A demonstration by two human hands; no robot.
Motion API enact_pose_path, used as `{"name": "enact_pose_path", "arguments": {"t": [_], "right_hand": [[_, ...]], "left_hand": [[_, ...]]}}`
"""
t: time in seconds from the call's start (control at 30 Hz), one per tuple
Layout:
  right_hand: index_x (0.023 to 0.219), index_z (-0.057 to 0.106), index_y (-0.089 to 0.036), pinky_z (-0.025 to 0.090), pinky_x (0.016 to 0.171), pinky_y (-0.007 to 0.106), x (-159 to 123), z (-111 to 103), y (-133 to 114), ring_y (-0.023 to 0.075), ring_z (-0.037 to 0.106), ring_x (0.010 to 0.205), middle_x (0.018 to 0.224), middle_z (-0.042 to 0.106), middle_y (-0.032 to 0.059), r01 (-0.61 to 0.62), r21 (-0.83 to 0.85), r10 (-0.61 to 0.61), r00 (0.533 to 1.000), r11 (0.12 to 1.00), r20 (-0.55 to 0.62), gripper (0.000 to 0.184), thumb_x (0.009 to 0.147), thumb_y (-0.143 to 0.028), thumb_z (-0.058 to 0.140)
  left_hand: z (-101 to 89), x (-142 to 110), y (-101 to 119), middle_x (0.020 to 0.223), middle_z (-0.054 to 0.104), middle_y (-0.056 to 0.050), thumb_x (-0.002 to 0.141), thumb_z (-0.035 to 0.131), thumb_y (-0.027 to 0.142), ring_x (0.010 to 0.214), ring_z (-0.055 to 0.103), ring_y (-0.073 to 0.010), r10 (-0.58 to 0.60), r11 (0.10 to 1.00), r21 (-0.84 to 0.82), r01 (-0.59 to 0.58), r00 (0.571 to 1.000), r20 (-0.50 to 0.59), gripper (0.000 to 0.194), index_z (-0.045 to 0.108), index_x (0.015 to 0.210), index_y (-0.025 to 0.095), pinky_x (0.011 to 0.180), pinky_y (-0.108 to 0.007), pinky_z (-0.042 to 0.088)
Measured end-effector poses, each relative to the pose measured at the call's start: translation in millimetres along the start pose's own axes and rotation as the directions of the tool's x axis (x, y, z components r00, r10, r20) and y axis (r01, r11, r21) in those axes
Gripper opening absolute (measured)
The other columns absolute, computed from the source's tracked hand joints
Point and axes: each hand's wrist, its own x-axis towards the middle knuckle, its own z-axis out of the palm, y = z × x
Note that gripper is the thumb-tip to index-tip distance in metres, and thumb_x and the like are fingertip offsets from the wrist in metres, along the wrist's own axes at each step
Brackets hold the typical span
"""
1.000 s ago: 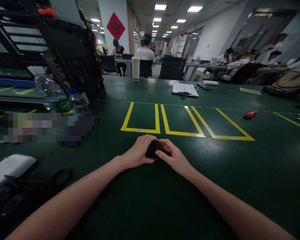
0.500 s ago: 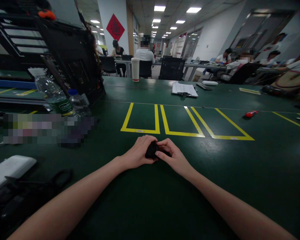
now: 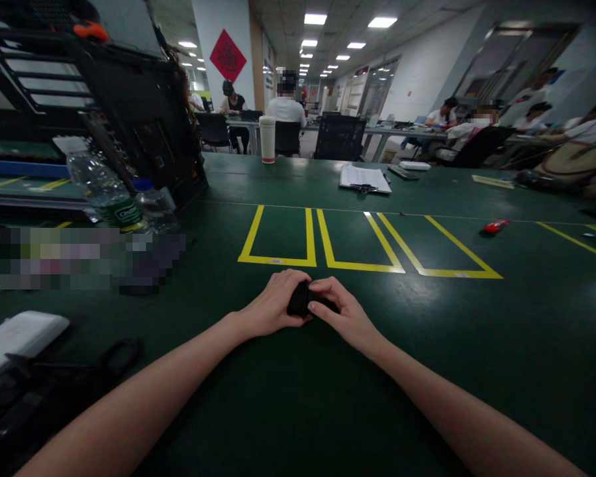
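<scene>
A small black block-like object (image 3: 298, 302) is between my hands, low over the green table (image 3: 298, 411). My left hand (image 3: 274, 305) wraps round it from the left, thumb on the near side and fingers over the far side. My right hand (image 3: 342, 306) meets its right end, with thumb and index finger pinching there. The other right fingers curl behind. What kind of object it is I cannot make out, since the fingers cover much of it. Just beyond the hands lie yellow tape outlines (image 3: 278, 261).
Two plastic bottles (image 3: 124, 211) and a black metal frame (image 3: 144, 126) stand at the left. A white device (image 3: 24, 338) lies by dark cables (image 3: 119, 358). Farther back are a white cup (image 3: 267, 139), a clipboard (image 3: 365, 179) and a red object (image 3: 495, 227). People sit beyond.
Both hands keep almost the same hold on the black object. The whole view has shifted very slightly; nothing else has visibly moved.
</scene>
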Motion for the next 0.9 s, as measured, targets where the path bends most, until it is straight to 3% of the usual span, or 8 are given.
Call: {"name": "enact_pose_path", "arguments": {"t": [0.23, 0.47, 0.67, 0.9], "right_hand": [[0.103, 0.048, -0.022, 0.046, 0.088, 0.041, 2.2, 0.6, -5.7, 0.0198, 0.054, 0.100, 0.105, 0.054, 0.0041, -0.103, -0.026, 0.102, 0.995, 0.994, -0.018, 0.027, 0.079, -0.027, 0.058], [0.105, 0.049, -0.024, 0.046, 0.088, 0.039, -0.2, -1.8, -7.7, 0.0189, 0.054, 0.100, 0.107, 0.052, 0.0033, -0.054, -0.013, 0.054, 0.996, 0.998, 0.071, 0.024, 0.081, -0.024, 0.055], [0.097, 0.051, -0.023, 0.046, 0.086, 0.039, 1.0, 1.1, -2.6, 0.0182, 0.056, 0.093, 0.096, 0.054, 0.0019, 0.000, -0.048, 0.000, 1.000, 0.999, -0.012, 0.017, 0.081, -0.025, 0.056], [0.104, 0.048, -0.023, 0.047, 0.086, 0.040, 1.7, 0.8, -6.9, 0.0199, 0.055, 0.098, 0.103, 0.055, 0.0040, -0.068, -0.060, 0.067, 0.998, 0.996, -0.013, 0.024, 0.081, -0.026, 0.055]], "left_hand": [[0.9, 0.3, 0.1, 0.112, 0.046, -0.006, 0.072, 0.065, 0.024, 0.102, 0.047, -0.0235, -0.024, 1.000, -0.010, 0.024, 1.000, 0.000, 0.050, 0.036, 0.113, 0.024, 0.086, -0.038, 0.039], [1.4, -0.4, -2.1, 0.112, 0.045, -0.006, 0.071, 0.065, 0.022, 0.103, 0.046, -0.0233, -0.006, 1.000, -0.004, 0.006, 1.000, 0.001, 0.053, 0.035, 0.115, 0.023, 0.087, -0.038, 0.038], [-0.8, 0.8, 1.2, 0.112, 0.046, -0.007, 0.072, 0.065, 0.023, 0.103, 0.047, -0.0242, -0.004, 1.000, 0.015, 0.004, 1.000, 0.010, 0.052, 0.035, 0.114, 0.024, 0.086, -0.038, 0.038], [-7.2, 2.2, 5.4, 0.114, 0.046, -0.007, 0.073, 0.064, 0.023, 0.104, 0.046, -0.0249, -0.010, 1.000, 0.007, 0.010, 0.999, 0.052, 0.052, 0.035, 0.116, 0.023, 0.087, -0.040, 0.038]]}}
